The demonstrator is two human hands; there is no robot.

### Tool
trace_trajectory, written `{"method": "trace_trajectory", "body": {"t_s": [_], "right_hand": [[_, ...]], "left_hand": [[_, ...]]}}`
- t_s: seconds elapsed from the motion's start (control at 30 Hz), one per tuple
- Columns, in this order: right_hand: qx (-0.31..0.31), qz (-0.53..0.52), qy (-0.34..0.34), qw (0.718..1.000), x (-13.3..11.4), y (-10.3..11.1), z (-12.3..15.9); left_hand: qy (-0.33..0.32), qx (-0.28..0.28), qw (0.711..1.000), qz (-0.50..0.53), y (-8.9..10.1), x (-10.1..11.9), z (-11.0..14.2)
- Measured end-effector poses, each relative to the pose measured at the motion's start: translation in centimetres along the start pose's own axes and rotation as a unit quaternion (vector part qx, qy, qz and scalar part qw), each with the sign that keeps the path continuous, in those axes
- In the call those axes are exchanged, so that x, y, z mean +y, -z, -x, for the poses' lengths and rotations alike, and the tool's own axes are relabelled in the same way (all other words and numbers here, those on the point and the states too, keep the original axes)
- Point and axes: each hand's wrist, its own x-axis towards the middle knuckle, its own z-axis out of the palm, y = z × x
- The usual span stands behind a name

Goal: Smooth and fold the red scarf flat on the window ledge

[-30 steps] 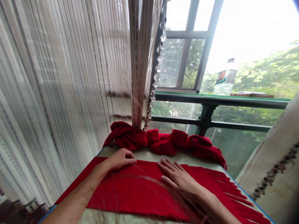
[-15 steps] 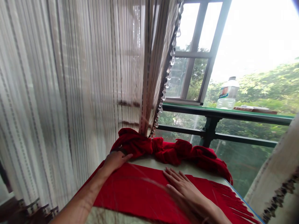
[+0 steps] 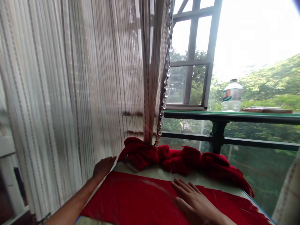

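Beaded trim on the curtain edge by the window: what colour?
Clear, glassy drops on a dark band; head view.

You have your right hand (image 3: 193, 200) flat on the red fringed cloth (image 3: 138, 198); your left hand (image 3: 104, 165) is near the curtain (image 3: 98, 93).

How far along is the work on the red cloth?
Looks done: the flat red fringed cloth lies mostly smooth on the pale tabletop. In hand: the right hand rests flat on it; the left hand is off it. Possibly left: the bunched red fabric beyond.
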Motion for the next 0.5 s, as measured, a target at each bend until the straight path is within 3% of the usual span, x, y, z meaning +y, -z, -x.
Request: {"method": "trace_trajectory", "body": {"t_s": [0.13, 0.2, 0.23, 0.33, 0.43, 0.5], "right_hand": [[0.010, -0.007, 0.006, 1.000, -0.7, 0.7, 0.6], [0.007, -0.008, 0.005, 1.000, -0.9, 1.0, 0.8], [0.004, -0.007, 0.005, 1.000, -1.0, 1.1, 0.9], [0.000, -0.006, 0.006, 1.000, -1.3, 1.5, 1.1], [-0.003, -0.011, 0.009, 1.000, -1.6, 1.8, 1.1], [-0.003, -0.016, 0.011, 1.000, -1.6, 1.9, 1.1]], "left_hand": [[-0.168, -0.043, 0.984, 0.042, -0.2, 3.6, 5.5], [-0.243, -0.103, 0.963, 0.056, -0.2, 4.7, 8.4], [-0.269, -0.160, 0.948, 0.055, -0.1, 4.9, 9.5], [-0.249, -0.237, 0.939, 0.015, 0.6, 4.9, 10.0], [-0.206, -0.216, 0.954, -0.032, 1.6, 6.6, 8.9], [-0.226, -0.191, 0.955, -0.029, 2.0, 9.6, 9.0]]}}
